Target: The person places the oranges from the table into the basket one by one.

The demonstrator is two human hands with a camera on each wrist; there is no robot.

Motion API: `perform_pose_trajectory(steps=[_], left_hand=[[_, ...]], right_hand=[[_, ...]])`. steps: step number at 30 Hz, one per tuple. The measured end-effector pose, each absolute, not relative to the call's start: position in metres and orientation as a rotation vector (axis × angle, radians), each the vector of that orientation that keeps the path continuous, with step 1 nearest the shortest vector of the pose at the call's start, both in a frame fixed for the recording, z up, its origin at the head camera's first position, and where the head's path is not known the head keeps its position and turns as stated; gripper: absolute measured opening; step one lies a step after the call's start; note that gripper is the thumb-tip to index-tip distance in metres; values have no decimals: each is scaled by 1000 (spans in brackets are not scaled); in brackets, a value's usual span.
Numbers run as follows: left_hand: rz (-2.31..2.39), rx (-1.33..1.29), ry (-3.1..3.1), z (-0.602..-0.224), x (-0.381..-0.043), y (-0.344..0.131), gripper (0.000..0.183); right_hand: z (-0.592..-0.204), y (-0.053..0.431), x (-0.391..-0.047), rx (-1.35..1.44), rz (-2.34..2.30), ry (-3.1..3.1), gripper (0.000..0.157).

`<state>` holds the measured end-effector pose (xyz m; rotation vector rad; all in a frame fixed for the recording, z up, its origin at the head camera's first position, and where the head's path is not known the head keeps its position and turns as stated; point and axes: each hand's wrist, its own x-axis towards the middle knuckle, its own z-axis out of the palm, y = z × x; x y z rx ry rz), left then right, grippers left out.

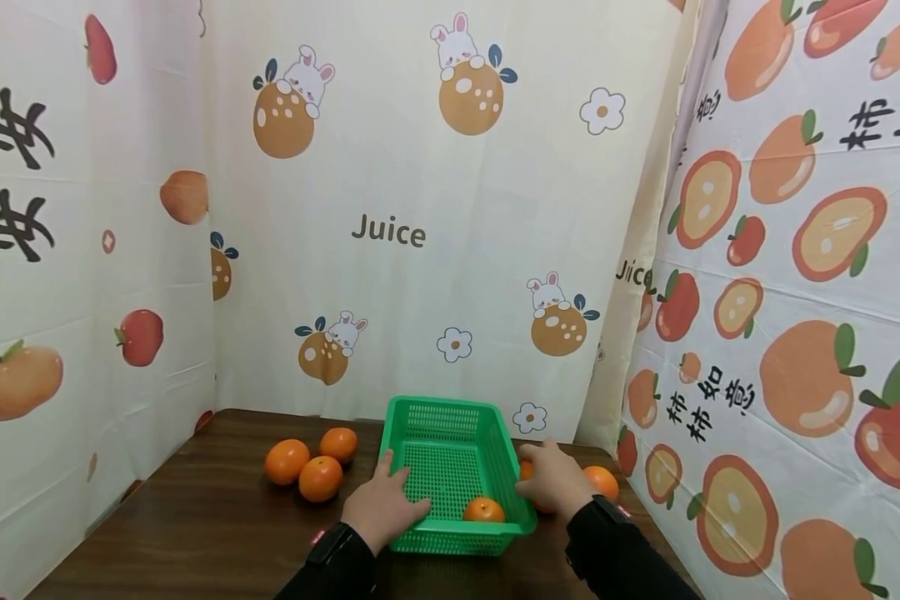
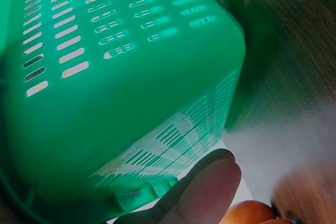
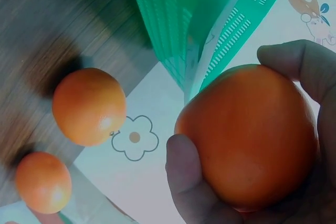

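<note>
A green plastic basket (image 1: 450, 546) with slotted walls stands on the table, one orange (image 1: 484, 510) inside it at the near right corner. My left hand (image 1: 384, 505) is at the basket's near left corner, fingers spread and fairly straight, thumb reaching over the inside. In the left wrist view, fingertips (image 2: 212, 179) show close by the basket's side wall. Beyond the basket's right side, my right hand (image 1: 557, 477) grips an orange (image 3: 249, 137) between thumb and fingers, close to the basket wall. Two more oranges lie near that hand, one (image 3: 89, 106) nearer the basket and another (image 3: 43, 182) farther off.
Three oranges (image 1: 320, 479) sit grouped on the dark wooden table (image 1: 195, 517) left of the basket. Printed curtains (image 1: 390, 292) hang behind the table and along both sides, close to its edges.
</note>
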<state>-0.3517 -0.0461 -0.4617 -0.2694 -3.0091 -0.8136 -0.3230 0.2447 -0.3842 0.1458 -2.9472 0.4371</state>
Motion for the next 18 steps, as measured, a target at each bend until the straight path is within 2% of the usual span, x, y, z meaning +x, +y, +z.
perform_pose_trajectory(steps=[18], left_hand=[[-808, -253, -3003, -468, -356, -45, 78]], right_hand=[[-388, 232, -323, 186, 485, -2963, 36]])
